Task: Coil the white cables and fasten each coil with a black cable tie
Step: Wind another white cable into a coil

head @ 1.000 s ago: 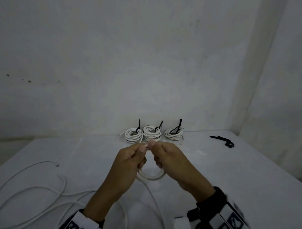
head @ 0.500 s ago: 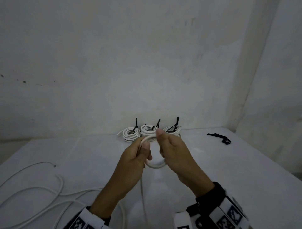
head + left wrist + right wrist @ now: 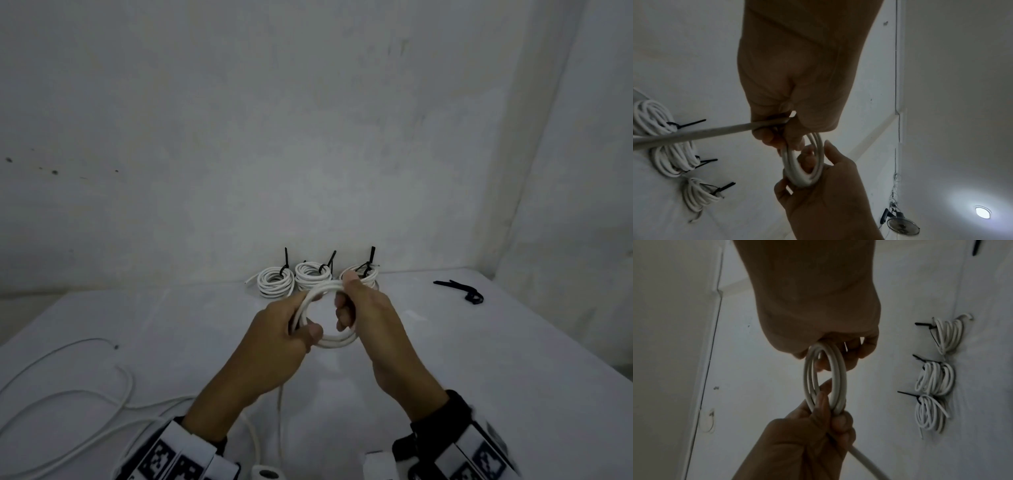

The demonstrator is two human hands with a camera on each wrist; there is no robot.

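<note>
Loose cable [image 3: 68, 397] runs off the left and bottom edges of the head view. Right hand [image 3: 368, 318] partly covers the rightmost tied coil [image 3: 371, 274]; fingers [image 3: 342, 313] hide part of the held coil [image 3: 329, 339].

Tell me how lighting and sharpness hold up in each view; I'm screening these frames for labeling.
Head view: dim, even light, the cable loop and three tied coils legible, edges bowed by the wide lens. Left wrist view: backlit, the left hand a dark mass, a ceiling lamp flaring. Right wrist view: the right hand dark, soft and noisy.
</note>
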